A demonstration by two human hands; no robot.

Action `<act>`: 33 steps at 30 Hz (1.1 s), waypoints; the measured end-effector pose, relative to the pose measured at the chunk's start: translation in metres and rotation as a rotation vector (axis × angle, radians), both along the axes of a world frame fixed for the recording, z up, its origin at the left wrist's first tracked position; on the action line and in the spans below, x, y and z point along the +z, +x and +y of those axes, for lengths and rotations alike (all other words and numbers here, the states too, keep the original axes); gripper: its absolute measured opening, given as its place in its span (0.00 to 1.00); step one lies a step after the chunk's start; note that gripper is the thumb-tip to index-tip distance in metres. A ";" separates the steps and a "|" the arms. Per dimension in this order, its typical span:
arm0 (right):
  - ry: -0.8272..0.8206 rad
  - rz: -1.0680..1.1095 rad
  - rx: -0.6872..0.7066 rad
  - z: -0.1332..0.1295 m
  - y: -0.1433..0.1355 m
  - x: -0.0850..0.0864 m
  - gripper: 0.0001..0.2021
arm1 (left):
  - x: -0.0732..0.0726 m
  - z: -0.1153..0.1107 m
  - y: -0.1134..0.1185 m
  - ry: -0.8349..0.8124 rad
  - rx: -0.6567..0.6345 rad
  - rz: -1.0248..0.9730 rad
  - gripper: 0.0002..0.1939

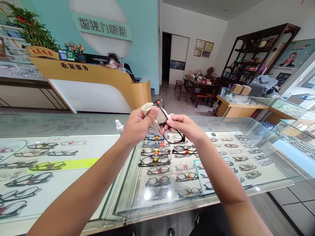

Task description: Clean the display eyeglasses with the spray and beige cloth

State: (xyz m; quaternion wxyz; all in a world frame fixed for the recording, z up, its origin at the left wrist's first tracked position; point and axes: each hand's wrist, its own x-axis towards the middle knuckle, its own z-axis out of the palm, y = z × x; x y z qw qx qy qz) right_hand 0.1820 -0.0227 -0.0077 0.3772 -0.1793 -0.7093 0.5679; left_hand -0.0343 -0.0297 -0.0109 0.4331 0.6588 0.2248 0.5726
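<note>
A pair of dark-framed glasses (176,141) is held up above the glass display case, tilted. My left hand (141,124) pinches a cream cloth (155,123) around one lens, thumb on top. On the other side, my right hand (181,126) grips the frame near its middle with thumb and fingers pressed together, at the cloth's edge. One lens hangs uncovered below my right hand. The fingers behind the cloth are partly hidden. A small white spray bottle (119,126) stands on the glass just left of my left hand.
The glass case (137,206) holds rows of glasses under its top. Beyond it, a person (126,67) sits behind a yellow and white counter (98,77). Another glass case (240,101) with boxes stands at the right.
</note>
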 end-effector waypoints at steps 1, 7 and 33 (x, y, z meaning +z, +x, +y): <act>-0.009 0.011 -0.006 0.001 0.003 0.001 0.18 | 0.000 0.002 -0.003 0.002 -0.041 0.026 0.22; -0.024 0.039 -0.014 0.003 0.010 0.003 0.16 | 0.007 0.002 -0.010 -0.050 -0.126 0.079 0.20; -0.001 0.013 -0.061 -0.003 -0.006 -0.001 0.20 | 0.003 0.002 0.012 -0.070 -0.076 -0.100 0.20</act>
